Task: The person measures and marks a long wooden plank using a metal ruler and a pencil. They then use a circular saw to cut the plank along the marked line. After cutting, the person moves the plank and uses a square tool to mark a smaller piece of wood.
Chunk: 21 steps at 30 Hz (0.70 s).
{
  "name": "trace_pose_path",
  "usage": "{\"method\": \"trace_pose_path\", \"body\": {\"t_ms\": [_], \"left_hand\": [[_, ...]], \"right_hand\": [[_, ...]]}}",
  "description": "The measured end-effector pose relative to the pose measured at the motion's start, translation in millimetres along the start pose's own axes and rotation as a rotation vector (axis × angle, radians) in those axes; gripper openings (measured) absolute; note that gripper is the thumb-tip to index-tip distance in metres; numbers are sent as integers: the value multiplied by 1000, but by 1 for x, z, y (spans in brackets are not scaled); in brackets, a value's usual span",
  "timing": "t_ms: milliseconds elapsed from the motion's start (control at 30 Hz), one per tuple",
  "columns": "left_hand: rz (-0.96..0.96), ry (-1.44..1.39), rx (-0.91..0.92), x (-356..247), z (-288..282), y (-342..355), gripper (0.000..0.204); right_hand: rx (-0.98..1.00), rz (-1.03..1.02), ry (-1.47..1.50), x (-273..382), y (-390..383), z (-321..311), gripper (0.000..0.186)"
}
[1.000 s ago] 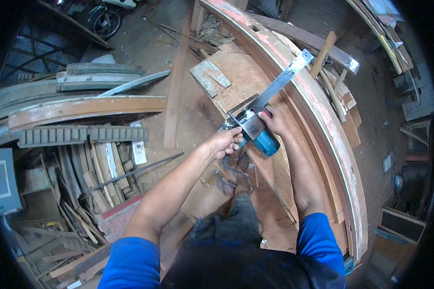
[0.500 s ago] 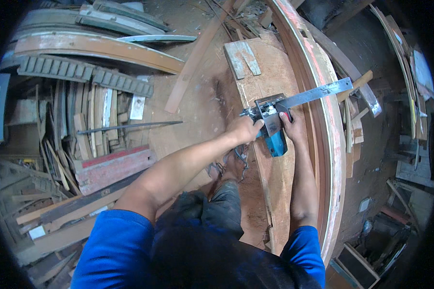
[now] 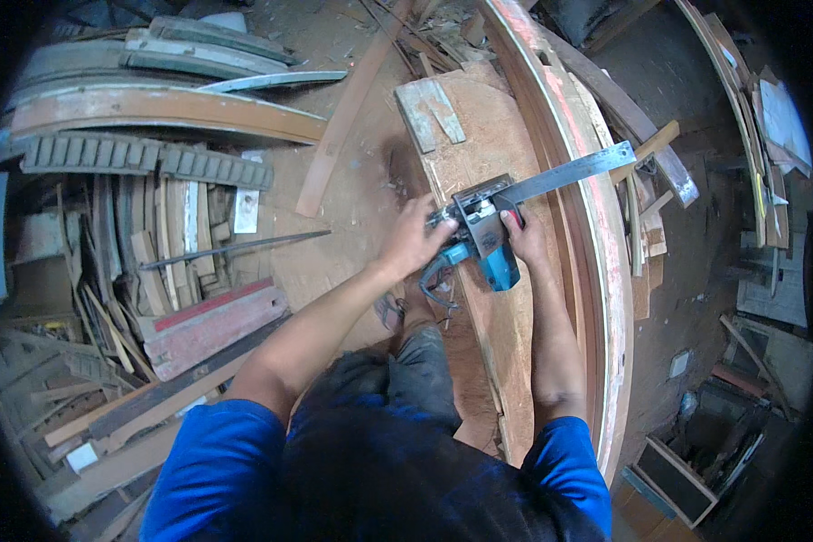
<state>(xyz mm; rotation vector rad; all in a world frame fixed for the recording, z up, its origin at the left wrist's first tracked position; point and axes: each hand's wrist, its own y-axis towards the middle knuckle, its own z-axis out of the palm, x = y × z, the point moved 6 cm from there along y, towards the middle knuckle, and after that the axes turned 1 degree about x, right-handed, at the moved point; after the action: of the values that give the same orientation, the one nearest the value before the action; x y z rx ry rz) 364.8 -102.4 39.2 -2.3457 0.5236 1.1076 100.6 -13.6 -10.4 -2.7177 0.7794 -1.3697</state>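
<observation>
A teal power tool (image 3: 497, 268), which looks like an electric planer with its metal base turned up, is held over a thick wooden plank. Across it lies a long flat metal straightedge (image 3: 574, 172), its free end reaching up and right over a curved wooden frame (image 3: 580, 298). My left hand (image 3: 415, 237) is closed on the tool's left side, by a small dark fitting. My right hand (image 3: 526, 237) grips the right side, thumb up near the straightedge's inner end; its other fingers are hidden. Below the tool is the plank (image 3: 519, 361), dusted with shavings.
A notched pale wood piece (image 3: 430, 113) lies on the plank's far end. Stacked boards and curved timbers (image 3: 167, 113) fill the left side, with a thin dark rod (image 3: 235, 248) on them. More boards (image 3: 736, 117) lean at the right. A cable (image 3: 435, 282) hangs below the tool.
The tool and straightedge have shifted slightly left in the picture, along with the surroundings. My left hand's fingers have moved up and loosened a little on the tool's side; my right hand keeps its grip.
</observation>
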Motion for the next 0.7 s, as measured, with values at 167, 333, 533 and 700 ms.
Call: {"method": "trace_pose_path", "body": {"t_ms": [167, 333, 533, 700], "left_hand": [[-811, -965, 467, 41, 29, -10, 58], [-876, -1285, 712, 36, 29, 0, 39], [-865, -771, 513, 41, 14, 12, 31], [-788, -496, 512, 24, 3, 22, 32]], "right_hand": [[-15, -6, 54, -9, 2, 1, 34], [-44, -25, -93, -11, 5, -3, 38], [33, 43, -42, -10, 4, -5, 44], [83, 108, -32, -4, 2, -16, 38]]}}
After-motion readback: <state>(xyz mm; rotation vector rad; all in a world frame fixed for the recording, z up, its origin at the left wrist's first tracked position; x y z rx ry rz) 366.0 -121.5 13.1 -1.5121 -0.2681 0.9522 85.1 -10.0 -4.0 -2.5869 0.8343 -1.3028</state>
